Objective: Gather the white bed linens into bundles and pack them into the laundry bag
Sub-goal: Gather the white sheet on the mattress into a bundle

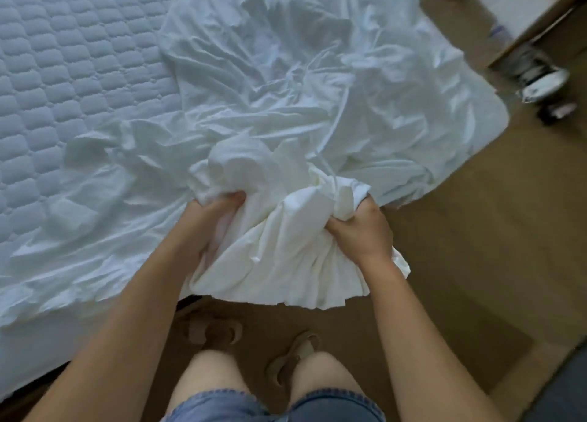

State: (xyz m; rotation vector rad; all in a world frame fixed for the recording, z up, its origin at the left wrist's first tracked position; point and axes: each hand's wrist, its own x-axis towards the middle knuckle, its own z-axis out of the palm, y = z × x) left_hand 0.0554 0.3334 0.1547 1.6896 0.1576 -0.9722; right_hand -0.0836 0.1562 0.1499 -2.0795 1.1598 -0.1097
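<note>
Our left hand [212,221] reaching forward with fingers curled into the bunched white sheet [286,256], our right hand [360,231] clutching the same bunch knuckles up, both bare forearms extended

Soft daylight, blurred wide-angle edges

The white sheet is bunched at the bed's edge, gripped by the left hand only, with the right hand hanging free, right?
Not quite. The head view shows the right hand gripping the white sheet too, not hanging free; the left hand grips it as well, bunched at the edge of the bed.
</note>
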